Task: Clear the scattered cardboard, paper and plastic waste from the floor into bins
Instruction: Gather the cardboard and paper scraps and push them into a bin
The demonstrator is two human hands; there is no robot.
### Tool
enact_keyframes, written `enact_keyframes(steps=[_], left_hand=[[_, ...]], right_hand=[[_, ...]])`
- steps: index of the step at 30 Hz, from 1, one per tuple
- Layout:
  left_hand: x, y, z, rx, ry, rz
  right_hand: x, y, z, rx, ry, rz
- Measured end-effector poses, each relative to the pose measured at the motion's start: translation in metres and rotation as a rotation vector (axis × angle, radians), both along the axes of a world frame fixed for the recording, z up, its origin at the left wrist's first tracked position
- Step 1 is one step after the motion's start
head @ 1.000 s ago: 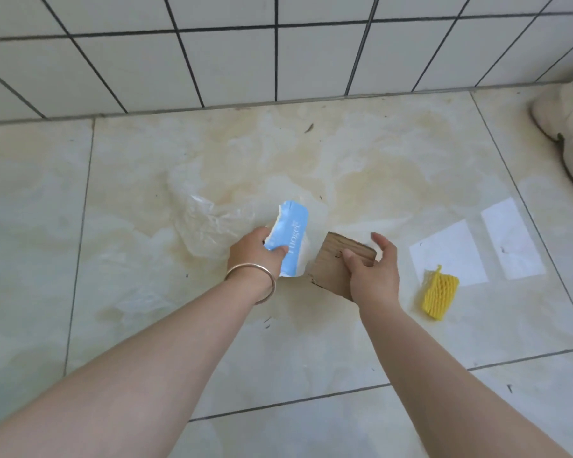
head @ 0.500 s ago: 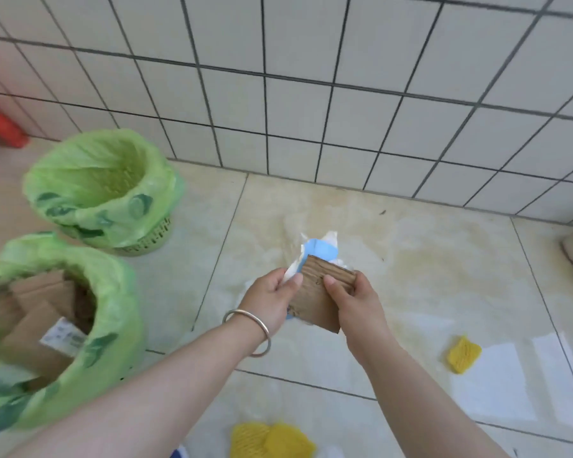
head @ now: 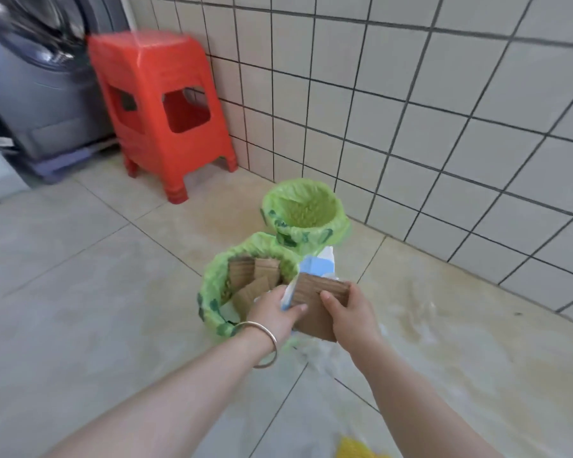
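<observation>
Two hands meet at the lower middle of the frame, both closed on waste. The left hand (head: 272,312), with a metal bangle (head: 262,345) on its wrist, pinches a blue and white plastic wrapper (head: 316,267) that sticks up behind the cardboard. The right hand (head: 349,314) grips a brown piece of cardboard (head: 315,302) by its right edge, thumb on its near face; the left thumb also touches the cardboard's left side. A thin clear plastic film (head: 321,355) hangs blurred below the hands, and I cannot tell which hand has it. Just beyond the left hand, at the centre of the frame, stands a bin with a green liner (head: 212,292), holding several cardboard pieces (head: 252,276). Behind it, touching or nearly touching, a second green-lined bin (head: 306,211) stands close to the white tiled wall (head: 444,110). Both bins stand on the pale tiled floor (head: 80,292). At the upper left a red plastic stool (head: 159,107) stands against the wall, with a grey washing machine (head: 37,71) beside it at the frame's edge. Something yellow (head: 358,449) lies at the bottom edge, right of centre, too blurred to identify.
</observation>
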State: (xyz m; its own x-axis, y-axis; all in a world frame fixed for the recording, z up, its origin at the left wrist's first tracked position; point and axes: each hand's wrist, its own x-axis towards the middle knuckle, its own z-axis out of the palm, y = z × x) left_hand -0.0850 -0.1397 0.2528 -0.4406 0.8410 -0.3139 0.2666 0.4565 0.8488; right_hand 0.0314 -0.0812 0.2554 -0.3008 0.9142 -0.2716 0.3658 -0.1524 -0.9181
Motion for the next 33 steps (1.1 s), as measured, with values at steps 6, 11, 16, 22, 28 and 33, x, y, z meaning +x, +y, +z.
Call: enact_keyframes(steps=[6,11,16,22,28,33], left_hand=[[-0.073,0.004,-0.024,-0.031,0.104,0.078],[-0.113,0.023,-0.057,-0.244,0.384,0.002],[-0.134,0.046,-0.102,-0.369,0.559,-0.175],[-0.139,0.06,-0.135,-0.54,0.778,-0.318],[-0.123,0.064,-0.124,-0.423,0.917,-0.288],[-0.083,0.046,-0.11,0.124,0.977,-0.275]], right_hand=[[-0.07,0.012,-0.018,0.125,-0.186,0.21],[-0.116,0.029,-0.056,0.191,-0.376,0.295],[-0.145,0.039,-0.115,0.174,-0.838,0.593],[-0.161,0.036,-0.144,0.294,-1.165,0.851],[-0.149,0.046,-0.118,0.391,-1.09,0.731],[-0.086,0.04,-0.088,0.383,-0.42,0.397]])
